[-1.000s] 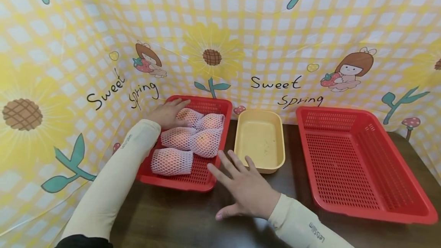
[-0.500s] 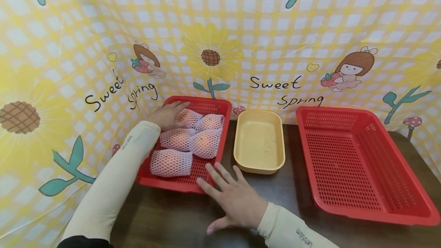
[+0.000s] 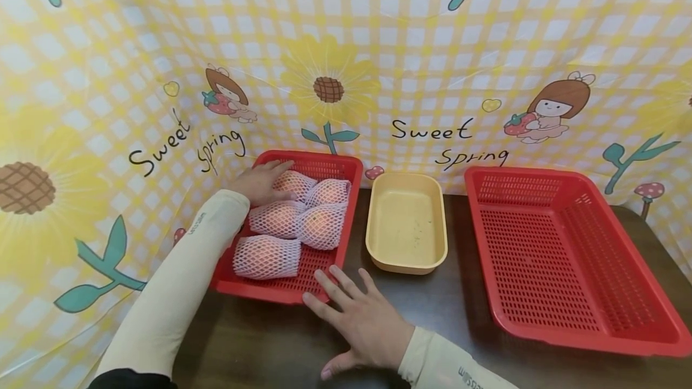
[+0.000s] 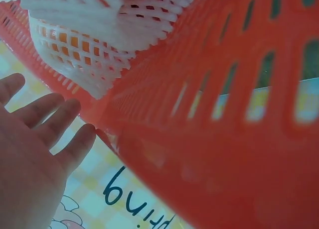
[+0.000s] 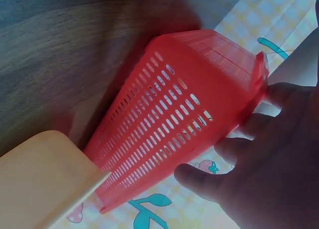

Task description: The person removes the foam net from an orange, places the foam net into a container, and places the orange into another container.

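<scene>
Several round orange-pink fruits in white foam net sleeves (image 3: 321, 225) lie in the left red plastic basket (image 3: 259, 294). My left hand (image 3: 262, 185) reaches over that basket's left rim, its fingers extended beside the rearmost netted fruit (image 3: 294, 183). From the left wrist, the fingers (image 4: 65, 119) show loosely spread close to the basket's rim. My right hand (image 3: 367, 323) is spread wide at the basket's front right corner, fingertips right at the rim and thumb apart over the table. In the right wrist view the slotted basket wall (image 5: 159, 114) lies just beyond the fingers.
A shallow yellow tray (image 3: 408, 221) with small dark specks stands right of the left basket. Further right sits a second, larger red basket (image 3: 540, 269) holding nothing. All rest on a dark wooden table (image 3: 243, 341), against a yellow checked cloth (image 3: 421, 65) behind and left.
My right hand has moved left and nearer to me, from the basket's right side to its front right corner. The left hand stays by the rear fruit; the fruits keep their arrangement.
</scene>
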The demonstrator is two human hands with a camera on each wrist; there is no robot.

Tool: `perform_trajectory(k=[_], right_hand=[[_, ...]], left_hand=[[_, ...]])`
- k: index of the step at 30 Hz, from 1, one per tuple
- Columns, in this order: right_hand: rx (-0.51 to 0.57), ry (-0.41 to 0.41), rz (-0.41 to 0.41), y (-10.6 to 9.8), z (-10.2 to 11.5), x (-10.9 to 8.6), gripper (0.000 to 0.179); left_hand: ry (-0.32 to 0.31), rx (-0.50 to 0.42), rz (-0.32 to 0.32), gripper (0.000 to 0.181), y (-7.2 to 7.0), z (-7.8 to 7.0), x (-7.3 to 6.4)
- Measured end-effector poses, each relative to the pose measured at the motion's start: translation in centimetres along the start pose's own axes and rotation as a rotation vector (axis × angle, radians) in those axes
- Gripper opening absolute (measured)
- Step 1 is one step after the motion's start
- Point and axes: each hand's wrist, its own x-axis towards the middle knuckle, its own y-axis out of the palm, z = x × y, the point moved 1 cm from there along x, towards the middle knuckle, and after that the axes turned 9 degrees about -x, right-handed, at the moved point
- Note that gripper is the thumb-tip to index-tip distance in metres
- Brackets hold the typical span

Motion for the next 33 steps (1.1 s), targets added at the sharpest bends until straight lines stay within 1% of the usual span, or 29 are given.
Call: perform_trajectory(k=[4, 8, 12, 15, 19, 21, 24, 27, 30, 33], right_hand=[[0.007, 0.001, -0.009, 0.1, 0.0, -0.1, 0.108], [0.015, 0.004, -0.009, 0.2, 0.0, -0.2, 0.108], [0.014, 0.007, -0.006, 0.3, 0.0, -0.2, 0.108], [0.01, 0.009, -0.007, 0.3, 0.0, -0.3, 0.108], [0.006, 0.012, -0.012, 0.4, 0.0, -0.3, 0.109], [0.004, 0.011, -0.016, 0.4, 0.1, -0.3, 0.109], [0.003, 0.01, -0.015, 0.5, 0.1, -0.3, 0.108], [0.007, 0.012, -0.013, 0.6, 0.1, -0.3, 0.108], [0.019, 0.014, -0.013, 0.7, 0.2, -0.3, 0.109], [0.026, 0.013, -0.016, 0.8, 0.1, -0.2, 0.109]], left_hand=[[-0.001, -0.024, -0.002, 0.086, 0.0, 0.2, 0.3], [-0.024, -0.042, 0.011, 0.076, 0.3, 0.6, 0.9], [-0.053, -0.059, 0.029, 0.071, 0.5, 0.8, 1.3], [-0.054, -0.031, 0.035, 0.07, 0.5, 0.8, 1.6], [-0.027, 0.051, 0.028, 0.07, 0.5, 0.7, 1.8], [-0.016, 0.069, 0.022, 0.071, 0.5, 0.6, 1.9], [-0.016, 0.063, 0.016, 0.07, 0.4, 0.2, 1.9], [-0.033, 0.024, 0.01, 0.068, 0.6, 0.3, 2.1], [-0.055, -0.072, 0.023, 0.072, 1.3, 1.0, 2.7], [-0.075, -0.197, 0.053, 0.079, 2.0, 1.7, 3.2]])
